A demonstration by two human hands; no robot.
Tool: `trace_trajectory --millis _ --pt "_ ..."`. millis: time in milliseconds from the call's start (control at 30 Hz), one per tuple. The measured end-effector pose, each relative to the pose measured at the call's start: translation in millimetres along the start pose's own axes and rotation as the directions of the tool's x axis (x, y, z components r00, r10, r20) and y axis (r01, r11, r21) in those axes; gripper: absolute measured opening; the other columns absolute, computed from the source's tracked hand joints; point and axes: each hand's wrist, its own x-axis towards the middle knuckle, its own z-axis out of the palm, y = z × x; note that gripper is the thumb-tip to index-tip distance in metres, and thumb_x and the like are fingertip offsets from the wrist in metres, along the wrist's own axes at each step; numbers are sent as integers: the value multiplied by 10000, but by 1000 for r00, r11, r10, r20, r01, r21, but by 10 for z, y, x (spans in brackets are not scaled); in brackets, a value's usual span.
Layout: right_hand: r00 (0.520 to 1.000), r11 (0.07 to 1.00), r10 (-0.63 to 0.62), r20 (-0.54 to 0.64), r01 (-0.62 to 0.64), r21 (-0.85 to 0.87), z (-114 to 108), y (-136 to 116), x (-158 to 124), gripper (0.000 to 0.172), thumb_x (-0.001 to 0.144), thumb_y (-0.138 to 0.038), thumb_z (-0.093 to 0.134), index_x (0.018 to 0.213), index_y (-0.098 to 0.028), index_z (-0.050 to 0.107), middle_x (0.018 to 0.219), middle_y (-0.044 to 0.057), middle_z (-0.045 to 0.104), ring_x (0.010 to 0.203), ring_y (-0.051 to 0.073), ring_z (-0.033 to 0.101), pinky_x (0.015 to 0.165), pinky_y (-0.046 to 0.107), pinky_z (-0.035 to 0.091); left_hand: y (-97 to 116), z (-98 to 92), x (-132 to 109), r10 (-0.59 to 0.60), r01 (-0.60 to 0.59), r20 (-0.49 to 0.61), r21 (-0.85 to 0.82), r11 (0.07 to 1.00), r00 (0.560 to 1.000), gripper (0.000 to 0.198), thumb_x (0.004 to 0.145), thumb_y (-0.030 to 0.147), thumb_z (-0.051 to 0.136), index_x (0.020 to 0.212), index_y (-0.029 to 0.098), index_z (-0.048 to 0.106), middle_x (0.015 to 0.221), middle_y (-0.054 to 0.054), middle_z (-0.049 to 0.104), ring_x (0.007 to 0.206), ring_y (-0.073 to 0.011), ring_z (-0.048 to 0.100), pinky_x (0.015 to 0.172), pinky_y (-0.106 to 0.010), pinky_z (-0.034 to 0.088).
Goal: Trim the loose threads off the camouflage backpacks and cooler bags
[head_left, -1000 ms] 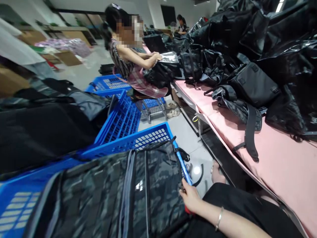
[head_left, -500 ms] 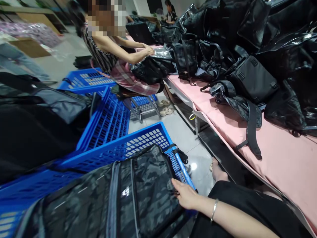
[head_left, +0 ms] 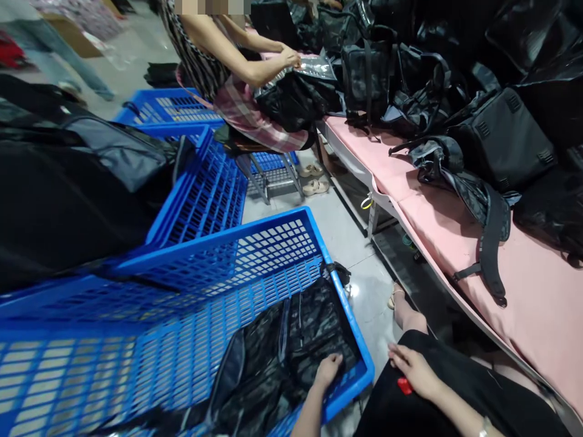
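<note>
A dark camouflage backpack (head_left: pixel 314 315) lies in the near blue plastic basket (head_left: pixel 195 243), against its right end. My left hand (head_left: pixel 328 369) is just over the backpack, fingers curled. What they hold, if anything, is hidden, and I cannot tell whether the hand touches the fabric. Above my black-clad lap, my right hand (head_left: pixel 414 370) is closed, with a small red object (head_left: pixel 404 386) showing under the palm. Its kind cannot be made out.
Backpacks and black bags (head_left: pixel 505 133) are heaped on the pink-covered table (head_left: pixel 546 291) at right. More blue baskets (head_left: pixel 204 176) and a dark bag pile (head_left: pixel 68 182) stand at left. A seated co-worker (head_left: pixel 255 67) handles a black bag ahead.
The backpack has gone down and right into the basket, baring its slatted floor. My right hand has left it and moved right over my lap. My left hand has come into view.
</note>
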Motion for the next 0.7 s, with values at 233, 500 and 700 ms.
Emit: trace_trajectory --millis 233,500,700 --pt "910 802 299 -288 -76 592 -403 349 -383 643 702 -622 650 1125 -138 610 1019 144 691 784 217 677 682 317 518 -16 179 361 -13 63 -298 161 985 955 420 865 319 549 1255 185 468 1330 -109 452 1153 -270 488 933 -508 430" --pt "768 739 476 -428 -85 669 -627 546 -701 697 611 -620 721 1108 -143 615 990 147 700 751 232 672 582 290 527 -43 63 879 40 27 -219 296 955 975 343 866 333 549 1161 160 531 1172 -92 559 1015 -225 567 839 -442 492" --pt "703 717 533 -471 -79 693 -685 637 -676 728 514 -642 760 1033 -150 625 910 123 718 634 211 672 523 283 525 -368 -320 780 63 -19 -129 317 948 990 307 869 329 548 1119 151 554 1086 -76 602 948 -202 596 807 -415 508"
